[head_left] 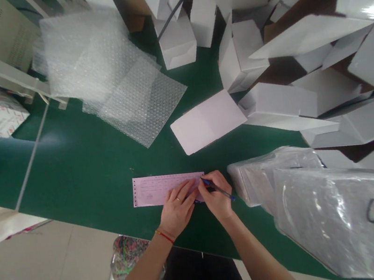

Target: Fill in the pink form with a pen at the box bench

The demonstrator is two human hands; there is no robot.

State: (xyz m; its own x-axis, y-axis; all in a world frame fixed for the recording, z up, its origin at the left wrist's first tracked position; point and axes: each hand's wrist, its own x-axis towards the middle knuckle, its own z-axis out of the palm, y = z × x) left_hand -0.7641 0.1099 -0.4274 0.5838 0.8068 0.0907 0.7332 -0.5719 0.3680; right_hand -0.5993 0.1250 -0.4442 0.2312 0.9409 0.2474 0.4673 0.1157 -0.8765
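Observation:
A pink printed form with punched holes along its left edge lies flat on the green table. My left hand rests on its right part, fingers stretched out and pointing up to the right. In my right hand is a blue pen, gripped between thumb and fingers, its tip end at the form's right end. The writing under my hands is hidden. Just beyond the form sits a flat white box.
Sheets of bubble wrap are piled at the back left. White cartons, many open, crowd the back and right. A large plastic-wrapped package marked with handwritten digits lies at front right. A patterned stool stands below the table edge.

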